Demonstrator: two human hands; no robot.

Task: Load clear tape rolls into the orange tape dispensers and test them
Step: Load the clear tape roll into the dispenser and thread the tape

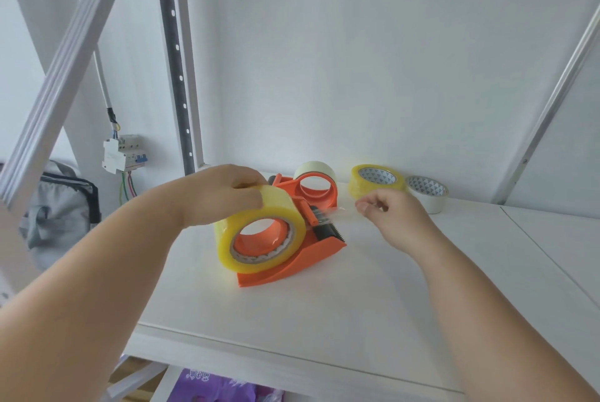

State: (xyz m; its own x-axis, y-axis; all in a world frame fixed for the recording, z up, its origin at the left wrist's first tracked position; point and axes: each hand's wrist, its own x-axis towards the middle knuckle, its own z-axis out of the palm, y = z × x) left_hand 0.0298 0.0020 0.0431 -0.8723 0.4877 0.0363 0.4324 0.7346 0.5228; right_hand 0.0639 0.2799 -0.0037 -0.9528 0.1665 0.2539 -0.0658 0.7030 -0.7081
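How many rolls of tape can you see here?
4: one on the near dispenser under the left hand, one on the far dispenser, a yellowish loose roll and a white roll by the wall.

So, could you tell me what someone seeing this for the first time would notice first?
Probably the orange tape dispenser in the middle of the white table, with a big yellowish tape roll mounted on it. The left hand rests on top of that roll while the right hand pinches a clear strip pulled out past the cutter. Behind, near the wall, stand a second orange dispenser and two loose rolls.
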